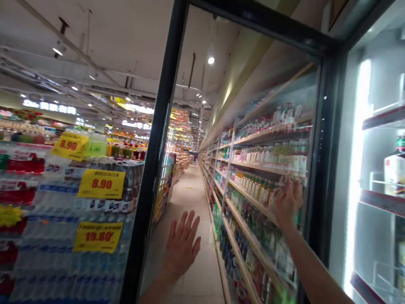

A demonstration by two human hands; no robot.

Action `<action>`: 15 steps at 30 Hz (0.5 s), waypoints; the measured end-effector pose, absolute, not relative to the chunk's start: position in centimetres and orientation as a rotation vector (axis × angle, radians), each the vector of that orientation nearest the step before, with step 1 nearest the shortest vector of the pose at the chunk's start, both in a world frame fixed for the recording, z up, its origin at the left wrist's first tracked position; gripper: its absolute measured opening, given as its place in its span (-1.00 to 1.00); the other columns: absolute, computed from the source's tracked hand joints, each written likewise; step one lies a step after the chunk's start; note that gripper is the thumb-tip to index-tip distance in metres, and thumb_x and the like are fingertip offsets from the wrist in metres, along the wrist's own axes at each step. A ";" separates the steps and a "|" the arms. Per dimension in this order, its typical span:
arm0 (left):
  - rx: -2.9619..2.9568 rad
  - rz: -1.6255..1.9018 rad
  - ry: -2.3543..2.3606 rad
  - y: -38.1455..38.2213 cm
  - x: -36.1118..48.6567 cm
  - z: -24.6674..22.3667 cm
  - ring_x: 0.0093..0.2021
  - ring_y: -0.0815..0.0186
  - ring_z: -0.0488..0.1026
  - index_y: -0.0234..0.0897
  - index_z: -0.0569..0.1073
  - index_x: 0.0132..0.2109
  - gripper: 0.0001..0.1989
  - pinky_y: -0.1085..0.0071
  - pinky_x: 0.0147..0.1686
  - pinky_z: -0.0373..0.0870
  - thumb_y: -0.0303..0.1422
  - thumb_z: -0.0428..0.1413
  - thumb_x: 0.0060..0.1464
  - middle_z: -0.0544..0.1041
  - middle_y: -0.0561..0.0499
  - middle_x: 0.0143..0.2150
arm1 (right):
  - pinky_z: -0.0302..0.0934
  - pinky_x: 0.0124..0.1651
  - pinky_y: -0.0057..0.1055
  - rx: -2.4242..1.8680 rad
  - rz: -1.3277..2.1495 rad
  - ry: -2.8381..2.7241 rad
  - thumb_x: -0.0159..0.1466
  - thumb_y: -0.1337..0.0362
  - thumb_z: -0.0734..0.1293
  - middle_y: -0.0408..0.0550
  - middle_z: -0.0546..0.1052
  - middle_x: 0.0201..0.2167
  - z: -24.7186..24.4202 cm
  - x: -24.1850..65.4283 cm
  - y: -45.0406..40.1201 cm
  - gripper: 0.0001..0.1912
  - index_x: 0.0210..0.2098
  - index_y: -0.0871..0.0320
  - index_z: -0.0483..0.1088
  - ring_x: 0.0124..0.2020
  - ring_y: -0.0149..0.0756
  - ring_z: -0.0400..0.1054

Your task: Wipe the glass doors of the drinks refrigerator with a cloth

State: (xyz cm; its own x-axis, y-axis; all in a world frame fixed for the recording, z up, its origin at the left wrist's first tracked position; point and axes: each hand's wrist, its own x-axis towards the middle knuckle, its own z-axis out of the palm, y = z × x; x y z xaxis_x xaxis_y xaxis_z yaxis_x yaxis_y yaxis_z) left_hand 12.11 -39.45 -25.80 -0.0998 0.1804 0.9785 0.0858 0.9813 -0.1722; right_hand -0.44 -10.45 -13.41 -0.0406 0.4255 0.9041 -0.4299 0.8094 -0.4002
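Note:
A black-framed glass door [158, 126] of a lit drinks cooler stands swung out in front of me. My left hand [183, 242] is raised low in the middle, fingers spread and stretched out, its back toward me. It is at the glass; I cannot tell whether it presses on it. Farther right, my right hand [288, 198] is up at the glass near the hinge side. Its fingers look bent and somewhat apart, slightly blurred, with nothing visible in them. Through the glass, shelves of bottled drinks [259, 185] show behind that hand.
The cooler's interior, with a bright light strip [357, 169] and dark-edged shelves [384, 202], is at the right; a bottle [395, 169] stands there. Stacked packs of bottled water [53, 236] with yellow price signs [100, 183] rise at the left. A tiled aisle [190, 181] runs ahead.

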 end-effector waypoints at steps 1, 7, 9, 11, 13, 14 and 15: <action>-0.193 0.094 -1.677 -39.4 12.2 -25.8 0.32 0.25 -0.06 -0.26 0.24 0.18 -0.54 0.20 0.28 -0.22 -0.31 -0.05 0.13 0.35 -0.09 0.16 | -0.02 0.17 0.05 -0.070 0.757 -1.426 0.20 0.24 0.07 0.26 0.18 0.20 -13.1 -0.9 -9.4 -0.45 0.14 0.31 0.23 0.23 0.01 0.04; -0.172 0.125 -1.696 -39.0 12.5 -26.5 0.33 0.25 -0.10 -0.28 0.31 0.13 -0.56 0.20 0.28 -0.25 -0.26 -0.04 0.12 0.35 -0.09 0.16 | -0.06 0.22 0.00 0.289 0.465 -1.574 0.21 0.20 0.09 0.16 0.18 0.21 -14.7 -0.9 -8.0 -0.50 0.08 0.24 0.31 0.26 -0.05 -0.01; -0.183 0.118 -1.702 -38.9 13.0 -26.1 0.33 0.25 -0.08 -0.28 0.31 0.13 -0.58 0.20 0.28 -0.23 -0.30 -0.05 0.13 0.35 -0.08 0.16 | -0.04 0.19 0.04 0.276 0.443 -1.584 0.21 0.21 0.08 0.13 0.19 0.21 -14.7 -0.8 -8.1 -0.50 0.09 0.21 0.30 0.24 -0.03 0.02; -0.195 0.095 -1.710 -39.0 13.5 -24.6 0.31 0.25 -0.03 -0.28 0.30 0.13 -0.59 0.20 0.26 -0.17 -0.33 -0.07 0.14 0.34 -0.08 0.17 | 0.00 0.15 0.08 0.118 0.536 -1.519 0.20 0.24 0.07 0.20 0.17 0.21 -14.0 -1.3 -7.8 -0.47 0.11 0.28 0.27 0.22 0.03 0.05; -0.178 0.079 -1.713 -39.4 13.8 -22.0 0.30 0.23 0.00 -0.29 0.28 0.14 -0.59 0.19 0.25 -0.11 -0.34 -0.07 0.14 0.29 -0.12 0.20 | 0.02 0.14 0.05 0.019 0.604 -1.480 0.18 0.25 0.06 0.27 0.17 0.21 -13.0 -2.2 -7.2 -0.45 0.10 0.36 0.28 0.21 0.06 0.06; -0.144 0.080 -1.706 -39.7 13.9 -20.4 0.31 0.20 -0.01 -0.31 0.25 0.16 -0.57 0.15 0.24 -0.10 -0.34 -0.06 0.15 0.25 -0.15 0.22 | 0.02 0.14 0.02 0.006 0.610 -1.483 0.17 0.25 0.06 0.28 0.18 0.20 -12.6 -2.6 -6.6 -0.44 0.09 0.38 0.29 0.21 0.06 0.06; -0.113 0.094 -1.715 -40.2 13.9 -18.9 0.31 0.17 -0.04 -0.33 0.21 0.18 -0.54 0.13 0.23 -0.09 -0.32 -0.06 0.15 0.18 -0.18 0.26 | 0.02 0.14 -0.02 0.011 0.604 -1.505 0.16 0.25 0.07 0.30 0.19 0.19 -12.2 -3.1 -5.9 -0.44 0.08 0.40 0.31 0.21 0.06 0.06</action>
